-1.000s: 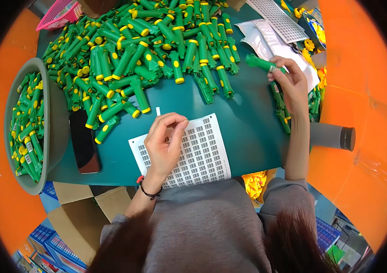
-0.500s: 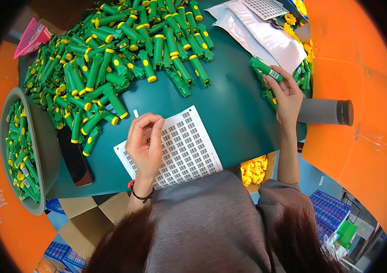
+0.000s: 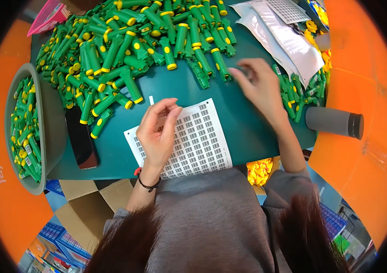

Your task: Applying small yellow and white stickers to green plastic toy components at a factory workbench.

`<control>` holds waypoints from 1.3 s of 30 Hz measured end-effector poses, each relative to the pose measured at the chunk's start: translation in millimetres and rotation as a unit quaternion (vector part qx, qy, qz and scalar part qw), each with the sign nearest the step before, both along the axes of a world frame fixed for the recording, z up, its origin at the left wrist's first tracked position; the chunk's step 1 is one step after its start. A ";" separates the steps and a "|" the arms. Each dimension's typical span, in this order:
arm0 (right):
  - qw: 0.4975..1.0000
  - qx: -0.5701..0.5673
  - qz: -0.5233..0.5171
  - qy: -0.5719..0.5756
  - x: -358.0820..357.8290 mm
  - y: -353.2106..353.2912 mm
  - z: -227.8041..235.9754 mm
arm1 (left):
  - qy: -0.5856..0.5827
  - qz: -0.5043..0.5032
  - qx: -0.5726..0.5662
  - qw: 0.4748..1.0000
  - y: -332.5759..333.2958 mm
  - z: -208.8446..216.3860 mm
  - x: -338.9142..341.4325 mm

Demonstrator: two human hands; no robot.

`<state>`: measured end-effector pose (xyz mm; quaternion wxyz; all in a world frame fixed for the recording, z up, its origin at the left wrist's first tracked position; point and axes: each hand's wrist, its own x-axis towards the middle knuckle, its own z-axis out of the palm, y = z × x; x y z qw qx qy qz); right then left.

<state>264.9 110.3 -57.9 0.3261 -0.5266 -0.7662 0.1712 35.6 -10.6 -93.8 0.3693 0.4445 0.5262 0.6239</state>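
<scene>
My left hand (image 3: pixel 158 134) is over a white sheet of small printed labels (image 3: pixel 200 141), thumb and forefinger pinched together. Whatever lies between those fingertips is too small to make out. Just beyond its knuckles shows a narrow white strip (image 3: pixel 151 100). My right hand (image 3: pixel 261 88) is above the table, fingers apart and holding nothing I can see. Its thumb and fingertips are close to a green tube with a yellow end (image 3: pixel 221 66) at the edge of a large heap of similar green tubes (image 3: pixel 111 50). Behind that hand lies a smaller group of labelled green tubes (image 3: pixel 300 93).
A grey tub (image 3: pixel 48 113) of green tubes stands at the left, beside a dark phone (image 3: pixel 80 139). At the right are a grey cylindrical bottle (image 3: pixel 334 122) and white plastic bags (image 3: pixel 284 43). Yellow pieces (image 3: pixel 260 172) sit in a box below the table edge.
My right hand has let go of the labelled green tube at the right-hand group and moved left toward the large heap. My left hand stays pinched over the label sheet. The whole view has shifted.
</scene>
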 end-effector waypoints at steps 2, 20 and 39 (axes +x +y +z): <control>0.998 -0.040 0.020 -0.035 -12.3 15.9 -12.7 | 0.004 -0.003 0.004 1.000 0.6 -1.3 1.8; 0.747 -0.396 0.195 0.498 -45.4 -47.1 -2.4 | -0.146 -0.051 -0.008 0.988 -3.6 50.1 -11.0; 0.759 -0.305 0.094 0.567 -34.2 -38.9 -15.6 | 0.299 -0.040 0.011 0.953 -2.9 15.8 6.0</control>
